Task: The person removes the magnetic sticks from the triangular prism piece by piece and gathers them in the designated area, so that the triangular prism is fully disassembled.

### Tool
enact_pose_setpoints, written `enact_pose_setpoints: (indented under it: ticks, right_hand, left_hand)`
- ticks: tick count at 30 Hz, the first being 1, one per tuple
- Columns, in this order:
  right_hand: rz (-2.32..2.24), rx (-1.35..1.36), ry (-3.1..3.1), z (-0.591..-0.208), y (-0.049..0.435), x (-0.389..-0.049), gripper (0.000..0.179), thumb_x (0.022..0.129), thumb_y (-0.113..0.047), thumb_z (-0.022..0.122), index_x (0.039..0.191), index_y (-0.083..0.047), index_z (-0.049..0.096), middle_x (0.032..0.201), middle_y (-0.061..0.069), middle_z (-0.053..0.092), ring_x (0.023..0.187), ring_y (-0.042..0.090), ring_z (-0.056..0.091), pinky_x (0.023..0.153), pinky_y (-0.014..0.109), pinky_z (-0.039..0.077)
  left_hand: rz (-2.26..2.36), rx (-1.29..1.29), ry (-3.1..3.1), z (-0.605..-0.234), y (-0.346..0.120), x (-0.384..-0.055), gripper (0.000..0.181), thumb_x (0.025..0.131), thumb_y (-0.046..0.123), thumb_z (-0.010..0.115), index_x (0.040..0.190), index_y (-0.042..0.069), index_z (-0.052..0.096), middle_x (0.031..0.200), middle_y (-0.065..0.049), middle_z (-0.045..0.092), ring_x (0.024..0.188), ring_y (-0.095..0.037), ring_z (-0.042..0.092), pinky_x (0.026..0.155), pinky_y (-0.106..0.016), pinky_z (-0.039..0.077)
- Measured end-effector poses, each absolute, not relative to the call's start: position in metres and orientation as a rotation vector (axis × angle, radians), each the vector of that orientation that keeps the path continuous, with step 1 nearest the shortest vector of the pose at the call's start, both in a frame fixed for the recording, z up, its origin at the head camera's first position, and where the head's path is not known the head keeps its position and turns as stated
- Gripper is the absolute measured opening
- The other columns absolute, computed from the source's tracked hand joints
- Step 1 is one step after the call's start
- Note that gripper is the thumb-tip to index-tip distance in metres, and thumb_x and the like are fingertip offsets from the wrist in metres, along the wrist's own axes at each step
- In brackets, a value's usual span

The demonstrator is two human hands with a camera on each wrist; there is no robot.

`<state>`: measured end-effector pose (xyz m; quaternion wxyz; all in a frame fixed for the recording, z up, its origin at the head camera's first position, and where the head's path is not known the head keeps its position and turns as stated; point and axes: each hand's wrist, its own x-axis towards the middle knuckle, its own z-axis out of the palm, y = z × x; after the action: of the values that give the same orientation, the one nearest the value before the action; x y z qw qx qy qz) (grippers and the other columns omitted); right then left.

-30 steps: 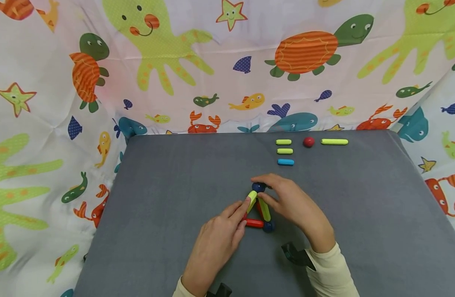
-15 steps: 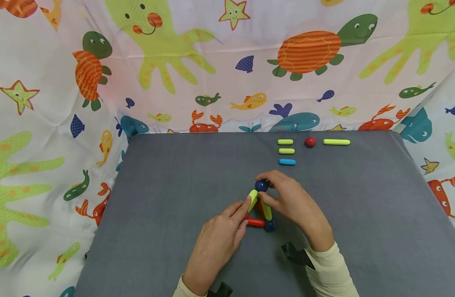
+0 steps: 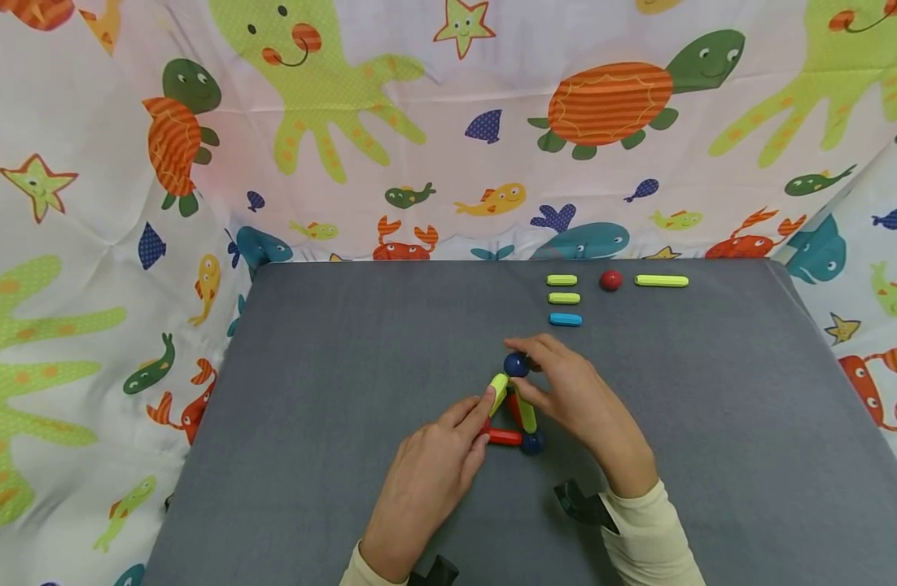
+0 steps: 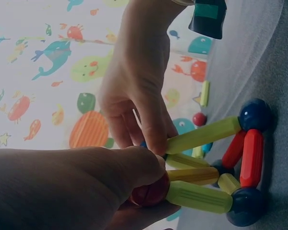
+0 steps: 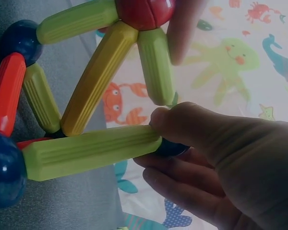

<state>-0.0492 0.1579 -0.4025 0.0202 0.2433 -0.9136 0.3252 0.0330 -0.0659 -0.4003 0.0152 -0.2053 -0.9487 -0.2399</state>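
Note:
A frame of magnetic sticks and balls stands on the grey table, with red sticks (image 3: 503, 437) low down and dark blue balls (image 3: 532, 443) at its lower corners. My left hand (image 3: 430, 468) grips a red ball (image 4: 151, 190) at its upper part, thumb across the ball. Out from the red ball juts a short green stick (image 5: 156, 67), its far end close to my right thumb. My right hand (image 3: 584, 403) pinches another dark blue ball (image 3: 517, 364), which sits at the upper end of a long green stick (image 5: 93, 151). A yellow stick (image 5: 100, 79) slants down from the red ball.
Toward the table's far edge lie two short green sticks (image 3: 562, 280), a short blue stick (image 3: 565, 320), a loose red ball (image 3: 610, 280) and a longer green stick (image 3: 662, 281). A sea-animal print curtain (image 3: 434, 98) hangs behind the table and along its sides.
The dark blue ball in my right hand has shifted slightly away and to the right, widening its gap from the short green stick. My left hand keeps its grip, nearly still.

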Motion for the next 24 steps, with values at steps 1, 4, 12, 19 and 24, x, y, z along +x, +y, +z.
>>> enact_pose_setpoints:
  ticks: [1,4,12,19,24]
  right_hand:
    - [1.0,0.758,-2.831,-0.4029,0.1574,-0.0494,0.05,0.091,-0.008,0.085,0.137,-0.005,0.066,0.125,0.009,0.067,0.107,0.026,0.073,0.089,0.045,0.062]
    - [0.988,0.758,-2.822,-0.4043,0.1565,-0.0496,0.046,0.091,-0.008,0.085,0.133,-0.004,0.068,0.126,0.009,0.066,0.107,0.026,0.073,0.09,0.045,0.061]
    - [1.0,0.739,-2.808,-0.4085,0.1552,-0.0491,0.044,0.09,-0.006,0.085,0.13,-0.005,0.066,0.123,0.01,0.071,0.106,0.027,0.074,0.088,0.046,0.062]
    - [0.983,0.758,-2.776,-0.4116,0.1536,-0.0485,0.043,0.09,-0.006,0.085,0.129,-0.005,0.066,0.121,0.009,0.071,0.105,0.026,0.075,0.086,0.044,0.062]
    - [0.95,0.785,-2.731,-0.4125,0.1528,-0.0477,0.046,0.087,-0.004,0.087,0.128,-0.006,0.064,0.119,0.008,0.07,0.104,0.025,0.075,0.085,0.043,0.063]
  left_hand:
    - [-0.745,-0.639,-2.953,-0.4002,-0.066,0.0329,0.062,0.1,0.023,0.076,0.158,0.023,0.053,0.139,-0.002,0.067,0.077,-0.011,0.07,0.06,-0.028,0.056]
    - [-0.745,-0.642,-2.957,-0.4003,-0.0662,0.0326,0.062,0.101,0.024,0.076,0.158,0.024,0.053,0.138,-0.002,0.067,0.078,-0.012,0.071,0.062,-0.029,0.057]
    - [-0.761,-0.636,-2.959,-0.4003,-0.0668,0.0323,0.063,0.1,0.023,0.077,0.158,0.024,0.053,0.138,-0.002,0.067,0.083,-0.014,0.072,0.063,-0.03,0.058]
    - [-0.768,-0.64,-2.962,-0.4002,-0.0682,0.0326,0.061,0.101,0.024,0.076,0.158,0.023,0.053,0.139,-0.002,0.067,0.083,-0.014,0.072,0.063,-0.029,0.057]
    - [-0.781,-0.641,-2.961,-0.4006,-0.0689,0.0321,0.062,0.101,0.023,0.076,0.158,0.024,0.052,0.14,-0.002,0.067,0.084,-0.014,0.072,0.063,-0.03,0.057]
